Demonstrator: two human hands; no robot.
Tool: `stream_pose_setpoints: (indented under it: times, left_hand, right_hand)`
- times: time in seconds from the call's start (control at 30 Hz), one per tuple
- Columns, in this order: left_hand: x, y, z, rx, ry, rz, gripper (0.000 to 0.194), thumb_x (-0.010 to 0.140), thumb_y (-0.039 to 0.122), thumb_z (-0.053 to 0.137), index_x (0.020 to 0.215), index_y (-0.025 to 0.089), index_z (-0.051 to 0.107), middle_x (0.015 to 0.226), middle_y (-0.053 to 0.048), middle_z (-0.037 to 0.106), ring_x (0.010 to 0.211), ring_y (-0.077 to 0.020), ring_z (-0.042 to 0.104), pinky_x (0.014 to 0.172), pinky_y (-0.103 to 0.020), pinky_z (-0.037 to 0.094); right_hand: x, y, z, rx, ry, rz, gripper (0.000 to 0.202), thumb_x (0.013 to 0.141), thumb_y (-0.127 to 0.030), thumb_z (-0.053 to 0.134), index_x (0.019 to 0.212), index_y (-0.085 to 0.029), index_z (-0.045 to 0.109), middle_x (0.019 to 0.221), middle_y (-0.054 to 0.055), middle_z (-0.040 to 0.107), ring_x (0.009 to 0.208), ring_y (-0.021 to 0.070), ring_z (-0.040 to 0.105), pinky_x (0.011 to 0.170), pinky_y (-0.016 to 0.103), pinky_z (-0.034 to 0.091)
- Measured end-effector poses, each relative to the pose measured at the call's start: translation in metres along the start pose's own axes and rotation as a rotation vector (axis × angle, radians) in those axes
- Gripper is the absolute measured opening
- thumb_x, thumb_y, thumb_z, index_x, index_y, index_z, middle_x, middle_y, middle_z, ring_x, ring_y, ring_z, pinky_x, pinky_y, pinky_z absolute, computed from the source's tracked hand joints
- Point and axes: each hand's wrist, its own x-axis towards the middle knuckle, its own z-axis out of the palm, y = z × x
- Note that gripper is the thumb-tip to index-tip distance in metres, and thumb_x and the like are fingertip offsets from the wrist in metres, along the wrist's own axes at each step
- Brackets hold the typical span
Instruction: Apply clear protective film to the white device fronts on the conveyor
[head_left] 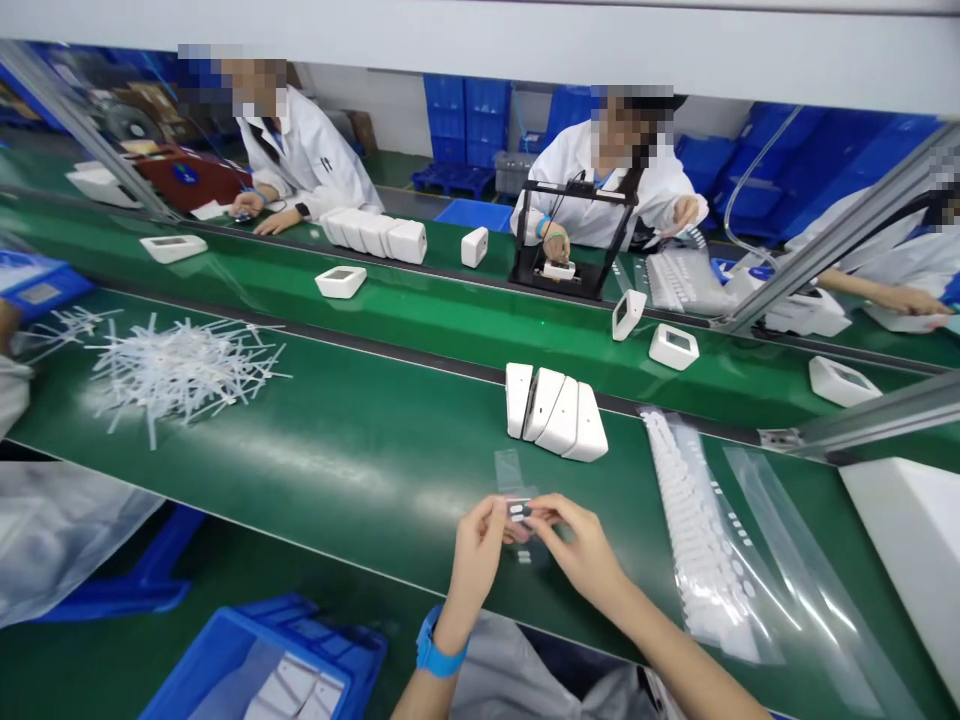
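A heap of white strips (pixel 187 365) lies leftmost on the green table (pixel 337 490). The left hand (pixel 480 530), forearm rising steeply, pinches a small dark piece (pixel 518 509) above the tabletop; this piece seems part-handled, not yet set down. The right hand (pixel 571 535), forearm slanting in, pinches its other side. Beyond stand grouped white boxes (pixel 559 412), apparently waiting or finished; which, one cannot tell.

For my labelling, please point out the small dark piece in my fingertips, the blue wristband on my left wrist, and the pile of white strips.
Small dark piece (pixel 519 512), head view: its middle.
Blue wristband (pixel 437 650), head view: its outer face.
Pile of white strips (pixel 186 366), head view: its centre.
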Motion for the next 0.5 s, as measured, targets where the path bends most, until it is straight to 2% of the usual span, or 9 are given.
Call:
stream_pose_setpoints:
  times: [0.07, 0.13, 0.23, 0.37, 0.5]
  left_hand:
    - [-0.008, 0.001, 0.001, -0.045, -0.005, 0.026, 0.055, 0.092, 0.058, 0.05, 0.125, 0.015, 0.061, 0.085, -0.007, 0.078, 0.076, -0.0194, 0.074, 0.063, -0.026, 0.057]
    - [-0.014, -0.001, 0.002, -0.07, -0.015, 0.057, 0.059, 0.092, 0.049, 0.056, 0.141, 0.018, 0.048, 0.104, -0.009, 0.077, 0.087, -0.0191, 0.074, 0.071, -0.027, 0.059]
    - [-0.022, -0.005, 0.003, -0.035, -0.059, 0.072, 0.054, 0.092, 0.04, 0.061, 0.14, 0.018, 0.052, 0.107, -0.008, 0.077, 0.091, -0.0194, 0.073, 0.077, -0.028, 0.06]
    - [-0.027, -0.009, 0.002, 0.014, -0.06, 0.066, 0.048, 0.092, 0.038, 0.06, 0.135, 0.018, 0.057, 0.104, -0.006, 0.078, 0.089, -0.0192, 0.074, 0.08, -0.029, 0.06]
    - [-0.03, -0.009, -0.003, 0.121, -0.023, 0.114, 0.044, 0.094, 0.033, 0.057, 0.135, 0.019, 0.058, 0.1, -0.004, 0.079, 0.084, -0.0174, 0.074, 0.084, -0.03, 0.06]
  right_hand:
    - [-0.002, 0.003, 0.0, 0.018, 0.058, -0.009, 0.01, 0.092, -0.027, 0.061, 0.099, -0.024, 0.068, 0.088, 0.003, 0.073, 0.076, 0.0179, 0.071, 0.069, 0.028, 0.06]
    - [-0.005, 0.003, 0.0, 0.015, 0.065, -0.042, 0.014, 0.092, -0.026, 0.061, 0.104, -0.027, 0.069, 0.087, 0.003, 0.072, 0.075, 0.0188, 0.07, 0.068, 0.031, 0.06]
    - [-0.01, 0.002, 0.001, -0.053, 0.14, -0.135, 0.019, 0.093, -0.024, 0.06, 0.107, -0.029, 0.071, 0.096, 0.007, 0.068, 0.082, 0.021, 0.069, 0.074, 0.037, 0.061]
    - [-0.013, 0.006, 0.006, -0.148, 0.267, -0.227, 0.016, 0.091, -0.022, 0.063, 0.096, -0.03, 0.075, 0.112, 0.01, 0.061, 0.098, 0.0243, 0.066, 0.079, 0.041, 0.061]
    - [-0.012, 0.008, 0.01, -0.13, 0.258, -0.235, 0.015, 0.09, -0.02, 0.063, 0.092, -0.03, 0.074, 0.111, 0.009, 0.063, 0.1, 0.0245, 0.065, 0.081, 0.042, 0.06]
